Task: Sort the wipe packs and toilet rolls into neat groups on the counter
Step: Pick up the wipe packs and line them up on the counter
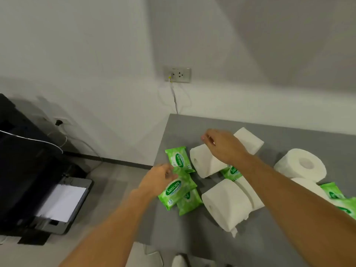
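Note:
Several green Sanicare wipe packs and white toilet rolls lie mixed on the grey counter [194, 234]. My left hand [159, 181] grips the top-left end of a wipe pack [176, 190] near the counter's left edge. That pack overlaps another pack [189, 202], and a third pack [178, 157] lies just behind it. My right hand [224, 147] hovers with loosely curled fingers over a lying toilet roll [202, 163], holding nothing. One more pack [232, 172] is half hidden under that roll and my forearm.
More rolls lie behind my right hand [251, 141], at the right [300, 164] and at the front [223, 205]. Wipe packs [333, 193] sit at the right edge. A black printer [21, 160] stands on the floor to the left. A socket [177, 75] with a cable is on the wall.

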Available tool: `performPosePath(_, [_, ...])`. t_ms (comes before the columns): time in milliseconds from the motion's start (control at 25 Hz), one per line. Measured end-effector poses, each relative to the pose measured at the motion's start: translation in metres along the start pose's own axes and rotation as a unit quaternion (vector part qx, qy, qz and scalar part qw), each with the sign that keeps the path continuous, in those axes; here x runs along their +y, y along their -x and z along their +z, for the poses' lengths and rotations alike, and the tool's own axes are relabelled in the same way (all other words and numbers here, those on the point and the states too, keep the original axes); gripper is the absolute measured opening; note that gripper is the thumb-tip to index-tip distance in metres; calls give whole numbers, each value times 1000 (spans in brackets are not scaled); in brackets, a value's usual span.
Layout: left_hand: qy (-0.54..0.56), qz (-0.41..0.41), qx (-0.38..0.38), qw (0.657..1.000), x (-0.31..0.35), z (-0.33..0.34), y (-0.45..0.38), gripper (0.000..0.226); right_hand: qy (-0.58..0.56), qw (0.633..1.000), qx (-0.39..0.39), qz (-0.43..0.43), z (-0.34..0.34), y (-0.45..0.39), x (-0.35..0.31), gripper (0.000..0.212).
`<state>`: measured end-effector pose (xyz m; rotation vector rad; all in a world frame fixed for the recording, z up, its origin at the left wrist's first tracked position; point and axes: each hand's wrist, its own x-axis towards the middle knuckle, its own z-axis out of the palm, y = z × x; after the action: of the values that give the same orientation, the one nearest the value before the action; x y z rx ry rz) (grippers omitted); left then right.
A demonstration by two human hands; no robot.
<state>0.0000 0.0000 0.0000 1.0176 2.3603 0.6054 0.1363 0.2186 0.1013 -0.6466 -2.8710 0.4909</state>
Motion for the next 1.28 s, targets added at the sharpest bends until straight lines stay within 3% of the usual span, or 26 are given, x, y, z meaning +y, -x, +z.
performPosePath(160, [-79,-61,-110,989,-15,10,-3,76,15,1000,3,8,5,-4,4,29])
performPosePath(440, [-57,-85,-137,985,-23,12,-13,43,15,1000,-6,3,11,-14,16,32])
performPosePath(680, [6,-96,-142,985,-23,9,-12,50,4,1000,-29,-2,11,-18,17,34])
performPosePath(920, [74,-63,-128,987,0,-31,-25,33,-25,997,-76,15,5,-21,14,39])
performPosePath(1080, [97,-22,-133,986,33,-67,-42,50,-83,991,-102,30,3,-25,8,42])
performPosePath(1280, [108,42,-150,982,86,-90,-63,47,-136,979,-139,60,-4,-24,4,38])
